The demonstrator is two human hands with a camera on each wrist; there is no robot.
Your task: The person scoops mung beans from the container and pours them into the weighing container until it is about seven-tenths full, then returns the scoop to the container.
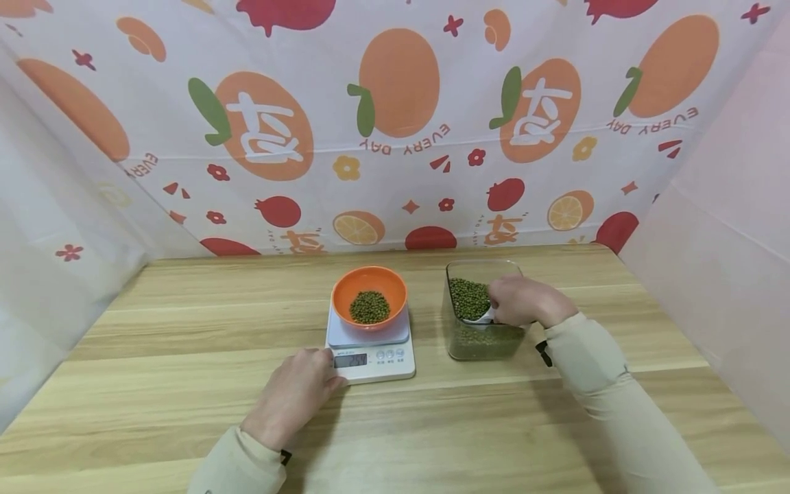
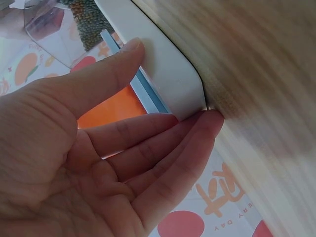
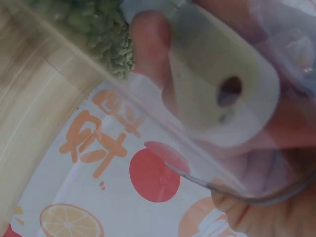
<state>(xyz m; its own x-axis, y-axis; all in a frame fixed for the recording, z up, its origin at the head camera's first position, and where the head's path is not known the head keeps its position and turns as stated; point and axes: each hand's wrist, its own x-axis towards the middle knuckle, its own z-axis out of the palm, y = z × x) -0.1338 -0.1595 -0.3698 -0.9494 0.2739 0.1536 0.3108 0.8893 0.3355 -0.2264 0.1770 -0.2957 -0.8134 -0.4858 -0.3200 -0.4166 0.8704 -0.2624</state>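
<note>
My left hand (image 1: 300, 387) holds the front left corner of a white kitchen scale (image 1: 382, 370), thumb (image 2: 111, 66) along the front and fingertips at the side. Dark digits show on its display (image 1: 350, 361). An orange bowl (image 1: 370, 274) sits on the scale's platform, with a small heap of green mung beans (image 1: 370, 307) in it. My right hand (image 1: 521, 300) reaches into a clear square container (image 1: 481, 353) and grips a white spoon (image 3: 217, 79) by its broad, holed handle. The spoon's head is down at the mung beans (image 1: 467, 298) and partly hidden.
The wooden table (image 1: 185, 384) carries the scale at its middle and the container to the right of it. A fruit-printed white cloth (image 1: 401, 185) hangs behind the back edge, with pale sheets at both sides.
</note>
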